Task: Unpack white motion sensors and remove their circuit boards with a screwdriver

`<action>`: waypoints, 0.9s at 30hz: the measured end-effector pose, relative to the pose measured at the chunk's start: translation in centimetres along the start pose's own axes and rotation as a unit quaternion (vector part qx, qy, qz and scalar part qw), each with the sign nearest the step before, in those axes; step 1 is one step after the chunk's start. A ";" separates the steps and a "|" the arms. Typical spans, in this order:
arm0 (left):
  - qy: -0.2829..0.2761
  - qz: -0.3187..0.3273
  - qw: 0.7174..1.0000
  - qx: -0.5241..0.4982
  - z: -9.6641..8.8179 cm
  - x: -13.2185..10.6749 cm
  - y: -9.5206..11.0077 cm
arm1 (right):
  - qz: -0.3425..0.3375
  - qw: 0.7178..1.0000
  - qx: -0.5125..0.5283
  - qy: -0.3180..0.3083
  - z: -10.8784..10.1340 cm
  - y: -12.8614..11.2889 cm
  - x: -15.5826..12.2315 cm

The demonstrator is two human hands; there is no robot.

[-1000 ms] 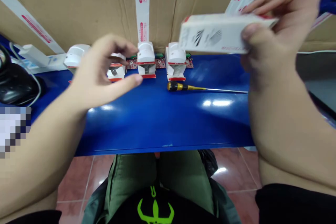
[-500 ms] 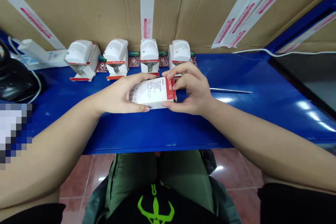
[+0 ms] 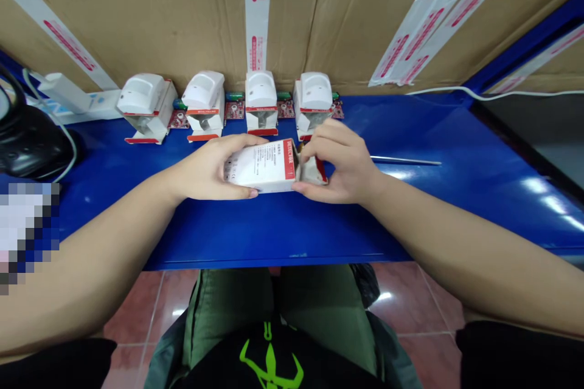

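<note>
A small white carton with red trim [image 3: 267, 166] is held flat just above the blue table [image 3: 274, 219]. My left hand [image 3: 207, 167] grips its left end, fingers wrapped around it. My right hand [image 3: 340, 161] pinches the carton's end flap [image 3: 312, 171], which stands pulled open at the right end. What is inside the carton is hidden.
Several white sensor units [image 3: 260, 97] stand on opened cartons in a row along the cardboard wall [image 3: 182, 12], with red circuit boards [image 3: 235, 110] behind them. A screwdriver shaft [image 3: 406, 161] lies right of my hand. A black device [image 3: 27, 143] and white power strip [image 3: 68, 94] sit far left.
My right hand brought the carton down from the upper right to the table's middle. My left hand took its other end. Since half a second ago the right end flap has come open.
</note>
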State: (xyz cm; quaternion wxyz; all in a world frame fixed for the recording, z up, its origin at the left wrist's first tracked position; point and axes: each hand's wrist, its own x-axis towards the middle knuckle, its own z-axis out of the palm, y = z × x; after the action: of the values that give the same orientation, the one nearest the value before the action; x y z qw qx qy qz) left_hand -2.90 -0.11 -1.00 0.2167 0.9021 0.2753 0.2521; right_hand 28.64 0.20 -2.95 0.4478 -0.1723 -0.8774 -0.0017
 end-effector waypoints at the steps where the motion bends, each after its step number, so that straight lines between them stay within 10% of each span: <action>1: 0.009 0.001 1.000 0.014 -0.1 -0.1 -0.1 | 0.003 1.000 0.015 -0.004 -0.2 0.0 0.0; 18: 0.147 0.128 0.937 0.289 0.2 0.0 1.2 | 0.147 0.988 -0.046 -0.001 0.3 -0.7 -0.8; 27: 0.134 0.063 0.950 0.274 0.5 -0.1 1.2 | 0.128 0.989 -0.068 -0.024 0.3 0.2 -1.0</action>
State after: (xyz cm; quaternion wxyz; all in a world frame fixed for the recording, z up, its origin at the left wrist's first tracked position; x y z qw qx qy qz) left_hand -2.17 -1.21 -0.76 -0.0940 0.9002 0.3032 0.2982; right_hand 29.04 0.14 -3.98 0.4104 -0.3133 -0.8564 0.0006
